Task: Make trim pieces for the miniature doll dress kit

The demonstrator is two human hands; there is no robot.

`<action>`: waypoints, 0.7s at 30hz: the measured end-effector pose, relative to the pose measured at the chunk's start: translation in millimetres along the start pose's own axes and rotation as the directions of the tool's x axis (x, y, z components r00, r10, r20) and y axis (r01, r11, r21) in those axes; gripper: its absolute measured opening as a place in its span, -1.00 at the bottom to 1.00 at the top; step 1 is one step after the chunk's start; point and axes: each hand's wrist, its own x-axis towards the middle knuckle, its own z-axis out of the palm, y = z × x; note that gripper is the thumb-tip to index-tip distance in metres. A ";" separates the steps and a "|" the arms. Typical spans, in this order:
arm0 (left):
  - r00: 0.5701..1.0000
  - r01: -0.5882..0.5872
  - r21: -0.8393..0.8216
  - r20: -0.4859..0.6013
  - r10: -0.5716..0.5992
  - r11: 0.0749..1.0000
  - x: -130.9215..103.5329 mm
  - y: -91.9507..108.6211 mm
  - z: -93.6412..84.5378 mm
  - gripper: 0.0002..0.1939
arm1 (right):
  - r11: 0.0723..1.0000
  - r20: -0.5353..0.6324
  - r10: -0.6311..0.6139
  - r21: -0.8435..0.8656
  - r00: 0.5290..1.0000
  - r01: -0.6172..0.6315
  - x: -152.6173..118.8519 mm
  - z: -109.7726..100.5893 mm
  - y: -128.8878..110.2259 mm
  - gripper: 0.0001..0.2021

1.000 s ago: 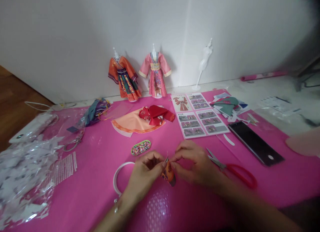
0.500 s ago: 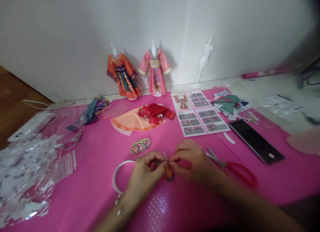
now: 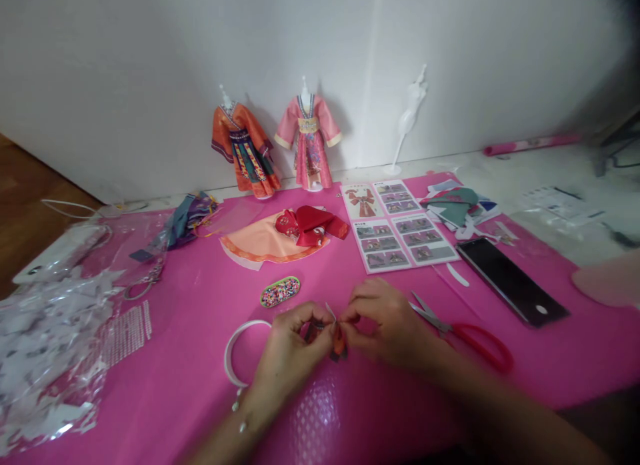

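Over pink mat, hands pinching orange fabric, instruction sheet unreadable

dim, soft light; faint shadow right of the pink dress, counter glare below it, edges stretched and blurred.

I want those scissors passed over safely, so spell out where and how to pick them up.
Take the scissors by the red handles, coming from above and the right. They lie flat, slightly parted blades pointing away and to the left, so that approach should keep fingers off the edges. The right forearm lies close on the near side; reach around it.
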 end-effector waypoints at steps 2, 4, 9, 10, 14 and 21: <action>1.000 0.012 -0.040 0.004 -0.012 0.999 0.2 0.3 0.1 -0.88 | 1.000 -0.004 0.004 -0.006 1.000 -0.004 -0.1 0.4 0.2 -0.85; 0.999 0.036 -0.085 0.012 -0.035 0.996 0.7 0.1 -0.1 -0.89 | 1.000 -0.012 0.007 -0.001 1.000 -0.007 -0.1 0.8 0.2 -0.85; 0.996 0.088 -0.188 0.040 -0.082 0.978 2.5 -0.9 -0.8 -0.93 | 0.999 -0.034 0.023 0.036 0.999 -0.022 1.3 0.0 -1.5 -0.89; 0.995 0.098 -0.207 0.047 -0.091 0.973 2.8 -0.3 -0.9 -0.94 | 0.998 -0.039 0.031 0.049 0.999 -0.029 1.7 -0.4 -2.0 -0.89; 0.988 0.153 -0.247 0.065 -0.141 0.957 3.9 4.8 -1.3 -0.91 | 0.996 -0.048 0.049 0.081 0.998 -0.045 3.5 -2.2 -3.5 -0.89; 0.975 0.220 -0.210 0.060 -0.212 0.953 4.9 5.8 -1.3 -0.89 | 0.996 -0.030 0.058 0.071 0.998 -0.056 4.7 -3.6 -5.4 -0.89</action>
